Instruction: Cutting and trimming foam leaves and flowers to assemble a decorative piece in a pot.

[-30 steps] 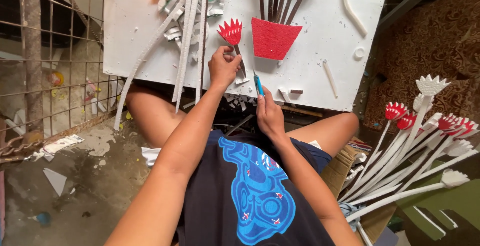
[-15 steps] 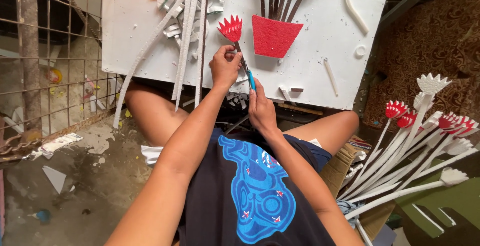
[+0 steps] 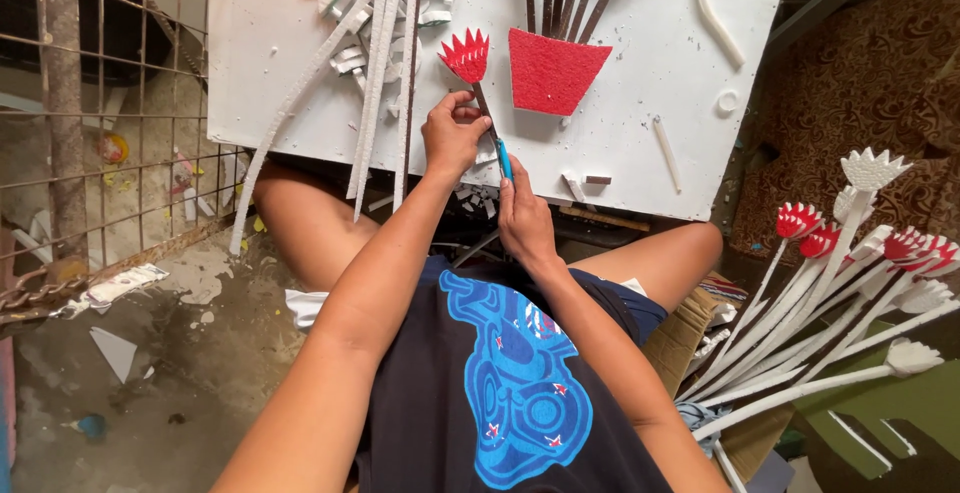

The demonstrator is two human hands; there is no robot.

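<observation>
Resting near the front edge of a white foam board (image 3: 640, 63), a red tulip-shaped foam flower (image 3: 465, 55) on a thin dark stem lies between the person's two hands. Left hand (image 3: 452, 138): fingers curled and closed over the stem just below the red head, pinning it to the board. Right hand (image 3: 524, 215): closed around a blue-handled cutter (image 3: 504, 159), its tip pointing up toward the stem beside the left fingers. Just right of the flower, a red foam pot shape (image 3: 553, 71) with several dark stems rising from it lies flat on the board. Left of the flower, long white foam strips (image 3: 385, 73) hang over the board's edge, with small white offcuts around them. The board sits across the person's bare knees, above a dark shirt with a blue print. Far right: a bundle of finished flowers (image 3: 850, 273) with red and white heads on white stems, leaning outward. Far left: a wire grille (image 3: 100, 103) above a dusty concrete floor (image 3: 180, 373) strewn with scraps.
</observation>
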